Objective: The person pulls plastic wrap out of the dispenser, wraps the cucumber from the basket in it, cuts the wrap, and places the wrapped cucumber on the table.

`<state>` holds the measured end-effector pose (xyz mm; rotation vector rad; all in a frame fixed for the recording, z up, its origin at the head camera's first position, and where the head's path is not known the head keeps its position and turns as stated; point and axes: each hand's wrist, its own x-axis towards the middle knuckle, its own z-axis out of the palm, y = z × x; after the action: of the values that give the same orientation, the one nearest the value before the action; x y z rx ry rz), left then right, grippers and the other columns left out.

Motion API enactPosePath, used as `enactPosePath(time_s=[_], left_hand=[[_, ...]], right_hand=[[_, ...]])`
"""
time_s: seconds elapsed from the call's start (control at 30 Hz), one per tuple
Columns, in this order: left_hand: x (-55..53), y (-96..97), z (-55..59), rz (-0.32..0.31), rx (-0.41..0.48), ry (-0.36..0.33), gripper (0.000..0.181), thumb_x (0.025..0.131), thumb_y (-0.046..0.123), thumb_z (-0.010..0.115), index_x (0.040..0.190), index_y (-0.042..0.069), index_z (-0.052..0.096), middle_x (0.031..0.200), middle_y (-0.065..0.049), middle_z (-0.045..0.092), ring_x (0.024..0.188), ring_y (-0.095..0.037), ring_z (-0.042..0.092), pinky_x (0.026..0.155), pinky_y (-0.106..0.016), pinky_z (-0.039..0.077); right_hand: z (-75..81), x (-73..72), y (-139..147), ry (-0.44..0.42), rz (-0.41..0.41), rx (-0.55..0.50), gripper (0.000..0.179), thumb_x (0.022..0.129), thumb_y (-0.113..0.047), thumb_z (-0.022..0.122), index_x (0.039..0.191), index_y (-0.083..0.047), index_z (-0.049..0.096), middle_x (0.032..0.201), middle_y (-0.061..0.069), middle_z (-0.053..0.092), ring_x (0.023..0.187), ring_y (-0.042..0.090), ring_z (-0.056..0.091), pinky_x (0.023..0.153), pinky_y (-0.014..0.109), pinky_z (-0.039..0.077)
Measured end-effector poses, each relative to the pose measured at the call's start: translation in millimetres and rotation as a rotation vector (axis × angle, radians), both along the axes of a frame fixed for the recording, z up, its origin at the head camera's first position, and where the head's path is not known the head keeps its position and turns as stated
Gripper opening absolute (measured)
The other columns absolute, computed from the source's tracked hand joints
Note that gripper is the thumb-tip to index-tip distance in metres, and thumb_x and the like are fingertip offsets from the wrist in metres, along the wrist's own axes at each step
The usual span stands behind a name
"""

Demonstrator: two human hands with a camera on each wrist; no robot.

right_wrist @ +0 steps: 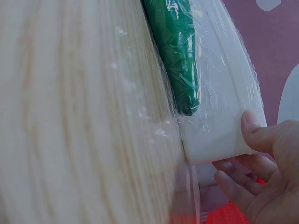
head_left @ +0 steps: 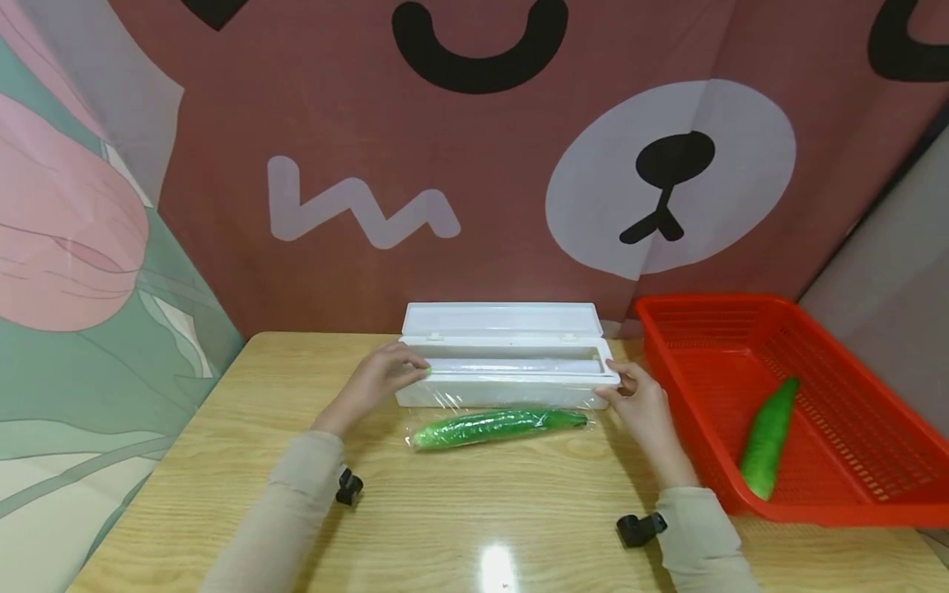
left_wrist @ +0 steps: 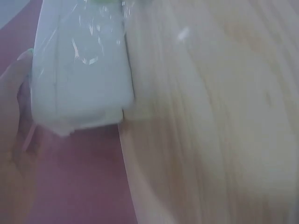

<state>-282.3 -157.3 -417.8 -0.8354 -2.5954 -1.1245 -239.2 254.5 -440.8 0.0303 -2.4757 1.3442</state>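
Note:
A white cling film box [head_left: 504, 392] stands with its lid [head_left: 504, 318] raised and a film roll [head_left: 511, 366] inside. Clear film hangs down over its front to a green cucumber [head_left: 497, 427], which lies before the box with film around it. My left hand [head_left: 374, 379] pinches the film near the roll's left end, thumb and forefinger close together; the left wrist view hides most of these fingers. With thumb on the front face and fingers round the end, my right hand [head_left: 641, 408] grips the box's right end. The film shows wrinkled over the cucumber [right_wrist: 175, 56] in the right wrist view.
On the right stands a red plastic basket [head_left: 712, 428] with another cucumber [head_left: 771, 436] in it, close beside my right forearm. A printed cloth [head_left: 504, 206] hangs right behind the box. Bare wood table [head_left: 460, 511] lies in front.

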Motion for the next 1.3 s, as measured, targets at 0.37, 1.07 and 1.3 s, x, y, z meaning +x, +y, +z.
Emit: enactPosePath(time_s=[0.37,1.07,1.3], left_hand=[[3.6,-14.9,3.4,0.031,-0.036,0.015,0.013,0.086,0.010,0.077,0.099,0.011,0.076,0.087,0.004,0.065,0.093,-0.019,0.054,0.086,-0.052,0.048],[6.2,-32.0,7.8,0.067,-0.070,-0.005,0.014,0.087,0.006,0.076,0.100,0.009,0.077,0.102,-0.005,0.069,0.101,-0.024,0.057,0.091,-0.049,0.049],[11.5,-30.3,3.9,0.118,-0.074,-0.018,0.015,0.089,0.014,0.074,0.104,0.011,0.076,0.104,-0.004,0.068,0.102,-0.024,0.056,0.090,-0.052,0.048]], right_hand=[[0.0,0.8,0.4,-0.013,0.010,0.004,0.043,0.083,0.002,0.076,0.124,0.007,0.061,0.121,0.030,0.062,0.103,0.042,0.065,0.068,0.006,0.045],[-1.3,0.0,2.5,-0.006,0.001,0.021,0.045,0.083,0.001,0.077,0.125,0.005,0.062,0.119,0.030,0.063,0.100,0.042,0.067,0.063,0.008,0.046],[-0.9,0.4,1.7,-0.028,0.010,-0.007,0.045,0.084,0.003,0.075,0.126,0.005,0.060,0.123,0.030,0.061,0.103,0.042,0.066,0.064,0.007,0.045]])
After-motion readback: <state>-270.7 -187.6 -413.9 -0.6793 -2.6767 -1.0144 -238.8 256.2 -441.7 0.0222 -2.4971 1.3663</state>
